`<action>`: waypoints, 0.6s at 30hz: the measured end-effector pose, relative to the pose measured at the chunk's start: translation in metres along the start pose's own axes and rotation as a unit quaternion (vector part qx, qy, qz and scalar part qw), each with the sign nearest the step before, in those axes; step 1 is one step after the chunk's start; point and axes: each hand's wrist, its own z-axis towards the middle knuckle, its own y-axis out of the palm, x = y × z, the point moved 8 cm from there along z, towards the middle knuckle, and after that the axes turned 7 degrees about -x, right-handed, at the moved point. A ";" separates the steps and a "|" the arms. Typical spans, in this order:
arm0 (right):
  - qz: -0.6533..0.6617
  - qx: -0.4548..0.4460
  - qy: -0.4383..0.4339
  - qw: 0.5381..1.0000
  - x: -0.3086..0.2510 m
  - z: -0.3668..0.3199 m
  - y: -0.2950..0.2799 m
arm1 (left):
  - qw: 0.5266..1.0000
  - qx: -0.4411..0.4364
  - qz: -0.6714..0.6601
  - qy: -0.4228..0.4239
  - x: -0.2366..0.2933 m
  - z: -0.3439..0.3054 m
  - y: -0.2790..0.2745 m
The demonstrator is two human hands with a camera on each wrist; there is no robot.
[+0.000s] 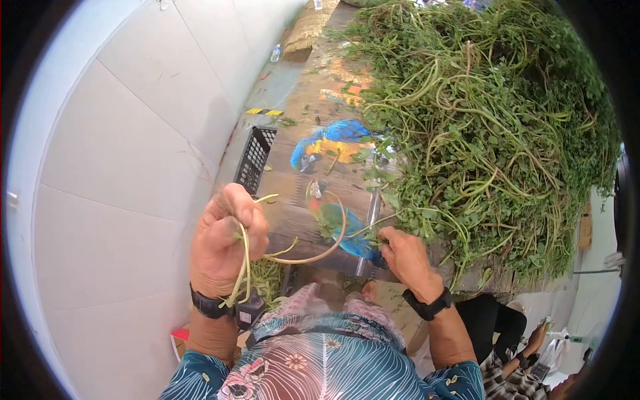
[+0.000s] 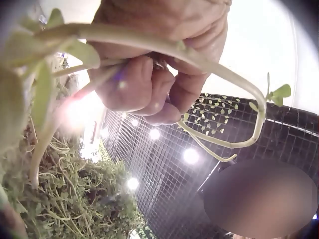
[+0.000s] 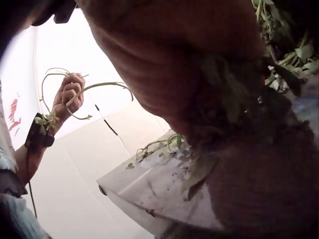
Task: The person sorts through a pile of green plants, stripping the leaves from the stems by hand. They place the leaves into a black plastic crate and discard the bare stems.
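Left hand (image 1: 223, 243) fisted round stems (image 2: 214, 66) — long, pale-green, curling; right hand (image 1: 407, 257) grip unclear.

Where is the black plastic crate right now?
Head view, left of centre: the black crate stands beside the table, just above the left hand gripping green stems.

Long green stems (image 1: 245, 257)
Thin, pale, sparsely leafed; bunched in the left hand (image 1: 223, 243); one loops out in an arc.
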 end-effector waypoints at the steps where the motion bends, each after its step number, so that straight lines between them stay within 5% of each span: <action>1: -0.005 -0.011 0.003 1.000 0.001 0.002 0.001 | 1.000 0.010 0.002 -0.003 0.001 -0.001 -0.002; 6: 0.083 -0.063 0.056 0.993 0.005 0.015 -0.001 | 0.999 0.050 0.003 -0.011 0.012 -0.010 -0.006; 11: 0.392 -0.025 0.076 0.916 -0.029 0.053 -0.024 | 0.996 0.088 -0.017 0.020 0.035 -0.030 -0.017; 18: 0.334 -0.018 0.004 0.943 -0.117 0.158 -0.026 | 0.989 0.137 -0.041 0.027 0.055 -0.075 -0.038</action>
